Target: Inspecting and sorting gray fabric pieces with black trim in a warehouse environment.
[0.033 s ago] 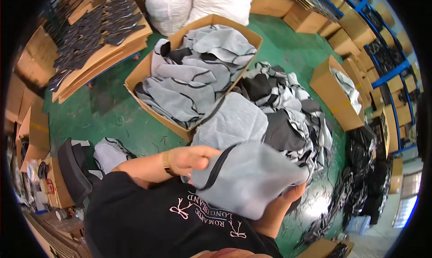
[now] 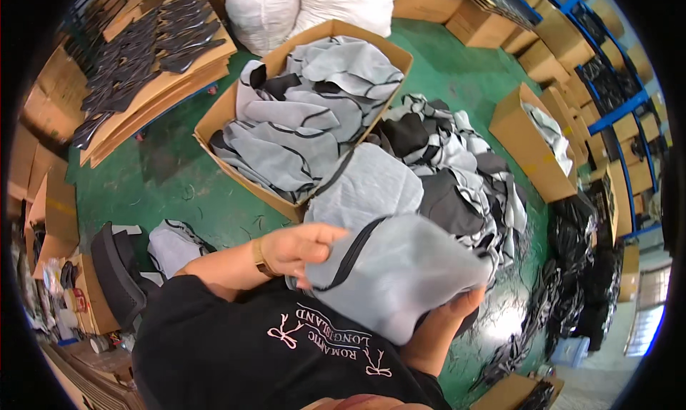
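A grey fabric piece with a black trim strip (image 2: 400, 267) is stretched between my two hands in front of my black shirt. At its left edge, beside the black strip, my left hand (image 2: 299, 249) grips it with curled fingers; a gold-coloured watch (image 2: 263, 258) is on that wrist. My right hand (image 2: 457, 308) holds the lower right edge, its fingers partly hidden by the cloth. Just beyond lies a pale grey padded piece (image 2: 364, 185), close to a big cardboard box (image 2: 221, 168) filled with similar grey pieces (image 2: 286, 152).
A heap of grey and black pieces (image 2: 457, 195) covers the floor right of the box. Farther right are another carton (image 2: 525, 149), black plastic bags (image 2: 572, 231) and blue shelving (image 2: 618, 113). Black cut parts (image 2: 161, 38) lie on stacked cardboard at far left. White sacks (image 2: 264, 13) stand behind.
The fabric piece has shifted up slightly, its black strip now lying a little farther right. My left hand's fingers have moved a little; the right hand is nearly still.
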{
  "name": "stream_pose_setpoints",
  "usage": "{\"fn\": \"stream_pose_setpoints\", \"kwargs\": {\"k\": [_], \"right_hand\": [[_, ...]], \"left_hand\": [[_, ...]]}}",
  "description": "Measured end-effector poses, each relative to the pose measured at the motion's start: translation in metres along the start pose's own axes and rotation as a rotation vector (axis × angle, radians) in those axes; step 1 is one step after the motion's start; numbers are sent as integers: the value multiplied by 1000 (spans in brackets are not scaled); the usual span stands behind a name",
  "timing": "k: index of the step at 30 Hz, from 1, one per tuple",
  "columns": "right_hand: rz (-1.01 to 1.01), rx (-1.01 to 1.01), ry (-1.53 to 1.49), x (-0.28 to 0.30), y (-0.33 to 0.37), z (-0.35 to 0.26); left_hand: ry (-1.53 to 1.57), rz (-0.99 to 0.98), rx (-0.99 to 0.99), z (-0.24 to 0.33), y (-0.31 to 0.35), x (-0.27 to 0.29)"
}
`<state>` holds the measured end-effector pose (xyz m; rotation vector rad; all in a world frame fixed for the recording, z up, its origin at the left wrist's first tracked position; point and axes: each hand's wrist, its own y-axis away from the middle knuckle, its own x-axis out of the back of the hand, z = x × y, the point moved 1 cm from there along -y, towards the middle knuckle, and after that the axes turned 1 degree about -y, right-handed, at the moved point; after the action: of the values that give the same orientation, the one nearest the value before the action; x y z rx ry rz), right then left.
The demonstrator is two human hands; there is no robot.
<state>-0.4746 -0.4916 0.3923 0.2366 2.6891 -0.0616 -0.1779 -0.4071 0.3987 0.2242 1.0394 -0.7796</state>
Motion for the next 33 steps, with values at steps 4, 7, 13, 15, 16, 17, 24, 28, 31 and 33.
{"fn": "stream_pose_setpoints", "kwargs": {"k": [4,7,13,15,16,17,24,28,31,33], "right_hand": [[-362,-126,-73,-37,-39,15],[-350,-110,122,-64,-89,47],[-386,-192,536,-56,-145,128],[-371,-397,450,-63,-124,133],[-369,-468,381,-70,-110,128],[-371,-477,385,-65,-98,127],[-348,-219,447,-18,-48,138],[-413,18,546,-10,-73,140],[-307,66,625,-27,-69,127],[-229,16,682,-33,-53,128]], "left_hand": [[-406,551,-295,36,-16,28],[-390,791,-442,83,-51,55],[-1044,1231,-153,108,-85,131],[-1037,1270,84,97,-74,145],[-1030,1287,82,90,-66,153],[-1250,1313,-257,79,-58,154],[-1432,1128,-409,35,-22,93],[-1485,1175,-386,35,-22,84],[-1877,1344,-299,15,-25,74],[-1806,1279,-171,9,-25,70]]}}
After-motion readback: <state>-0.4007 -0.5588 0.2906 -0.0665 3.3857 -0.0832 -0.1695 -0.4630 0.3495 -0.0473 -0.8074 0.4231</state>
